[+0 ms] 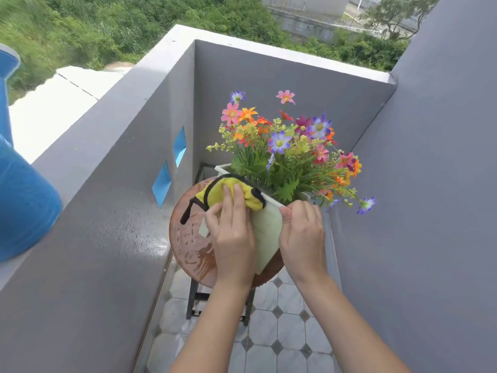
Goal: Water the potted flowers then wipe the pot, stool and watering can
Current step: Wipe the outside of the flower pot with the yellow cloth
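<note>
The left hand (232,232) presses a yellow cloth (228,193) against the pot (267,227) (white, square); the right hand (302,230) pinches its rim.

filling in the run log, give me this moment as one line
stage: wiping pot | left hand: presses yellow cloth on pot | right hand: steadies pot rim | stool: wet | watering can: on ledge

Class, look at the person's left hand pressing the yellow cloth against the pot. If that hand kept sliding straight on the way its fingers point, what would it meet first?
Probably the pot's white rim, then the flowers. The left hand already presses the yellow cloth on the pot.
</note>
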`<state>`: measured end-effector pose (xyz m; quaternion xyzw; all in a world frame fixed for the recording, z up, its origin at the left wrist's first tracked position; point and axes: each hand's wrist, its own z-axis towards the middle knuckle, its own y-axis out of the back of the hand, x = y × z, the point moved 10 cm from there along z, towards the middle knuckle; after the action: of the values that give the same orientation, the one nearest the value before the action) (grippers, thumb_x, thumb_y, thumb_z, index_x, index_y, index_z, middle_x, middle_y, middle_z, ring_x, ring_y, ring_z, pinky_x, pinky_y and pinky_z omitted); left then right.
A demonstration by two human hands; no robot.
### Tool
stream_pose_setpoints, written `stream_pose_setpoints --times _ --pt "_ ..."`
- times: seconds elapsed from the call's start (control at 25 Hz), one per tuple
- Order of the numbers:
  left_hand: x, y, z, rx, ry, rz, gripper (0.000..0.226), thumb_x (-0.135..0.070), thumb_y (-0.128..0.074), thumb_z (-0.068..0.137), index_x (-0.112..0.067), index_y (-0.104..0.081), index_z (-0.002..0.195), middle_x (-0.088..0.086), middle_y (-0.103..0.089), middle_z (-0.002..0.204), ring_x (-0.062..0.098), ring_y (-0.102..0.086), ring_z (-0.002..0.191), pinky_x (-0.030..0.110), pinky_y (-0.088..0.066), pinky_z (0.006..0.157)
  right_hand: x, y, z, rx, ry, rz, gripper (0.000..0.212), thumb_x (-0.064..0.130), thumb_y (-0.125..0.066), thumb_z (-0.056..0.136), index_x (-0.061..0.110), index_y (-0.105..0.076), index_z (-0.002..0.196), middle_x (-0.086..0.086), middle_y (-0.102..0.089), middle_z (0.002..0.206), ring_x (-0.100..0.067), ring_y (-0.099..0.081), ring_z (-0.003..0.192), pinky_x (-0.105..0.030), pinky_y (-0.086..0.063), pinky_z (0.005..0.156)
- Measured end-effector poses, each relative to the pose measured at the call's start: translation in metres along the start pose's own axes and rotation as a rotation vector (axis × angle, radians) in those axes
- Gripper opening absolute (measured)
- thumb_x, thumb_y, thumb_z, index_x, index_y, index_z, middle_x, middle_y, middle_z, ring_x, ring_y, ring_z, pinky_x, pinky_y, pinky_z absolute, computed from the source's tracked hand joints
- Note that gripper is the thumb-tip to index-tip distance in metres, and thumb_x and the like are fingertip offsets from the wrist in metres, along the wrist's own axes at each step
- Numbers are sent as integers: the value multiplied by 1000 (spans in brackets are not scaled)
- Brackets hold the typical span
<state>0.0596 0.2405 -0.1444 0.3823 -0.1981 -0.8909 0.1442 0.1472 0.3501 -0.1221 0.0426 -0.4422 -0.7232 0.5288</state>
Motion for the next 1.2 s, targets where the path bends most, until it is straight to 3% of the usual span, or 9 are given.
stream_pose_setpoints --times 0.12,0.2,0.28,0.4,0.48,0.68,0.96,1.04,1.2 --pt "43 8 30 74 287 -27 28 -18 -43 97 -12 -63 115 9 -68 101 29 -53 93 31 -37 74 -2 -1 -1 24 -8 26 54 38 -16 101 5 -46 70 -8 -48 69 -16 -31 69 -24 -23 63" --pt "91 -3 24 277 578 -109 27 -25 -38 97 -21 -57 79 1 -57 73 36 -55 91 37 -34 67 -4 -2 0 36 -9 41 54 39 -16 101 6 -46 70 -7 -47 69 -15 -31 70 -22 -21 63" --pt "118 -9 9 461 727 -198 31 -29 -43 94 -23 -50 65 1 -55 69 38 -56 93 40 -39 67 -6 -1 0 47 9 59 55 39 -17 101 5 -46 69 -8 -47 68 -17 -32 70 -24 -23 63" --pt "106 -5 14 409 737 -629 18 -32 -52 91 -31 -70 88 -5 -68 92 19 -63 92 37 -51 82 -10 1 2 79 54 85 56 38 -18 101 4 -47 69 -9 -47 67 -19 -33 71 -23 -25 64" --pt "93 -13 33 396 692 -862 19 -26 -51 95 -27 -71 99 -8 -67 83 10 -59 75 32 -50 71 -12 4 3 95 77 100 56 38 -19 101 3 -47 67 -6 -44 65 -17 -31 69 -19 -22 65" --pt "96 -42 46 601 876 -842 21 -16 -56 93 -8 -70 106 -1 -67 67 7 -58 52 19 -47 43 -13 6 3 106 66 100 56 39 -19 100 4 -47 68 1 -38 70 -8 -23 70 -19 -20 63" --pt "90 -26 47 700 668 -813 29 -14 -54 89 -14 -67 115 12 -69 110 22 -65 98 34 -51 85 -10 13 -7 110 105 88 54 36 -19 101 4 -45 66 1 -37 69 -13 -28 69 -17 -19 65" --pt "86 -35 52 702 675 -727 29 -12 -50 93 -11 -64 119 11 -68 110 24 -62 100 34 -48 84 -12 13 -6 111 82 94 54 37 -19 101 4 -45 66 1 -38 69 -10 -25 70 -17 -20 65" --pt "88 -10 31 583 671 -935 23 -16 -57 87 -21 -72 103 2 -71 96 14 -64 88 26 -51 77 -13 14 1 112 70 96 55 38 -18 101 4 -45 67 3 -37 70 -6 -21 71 -17 -20 64"
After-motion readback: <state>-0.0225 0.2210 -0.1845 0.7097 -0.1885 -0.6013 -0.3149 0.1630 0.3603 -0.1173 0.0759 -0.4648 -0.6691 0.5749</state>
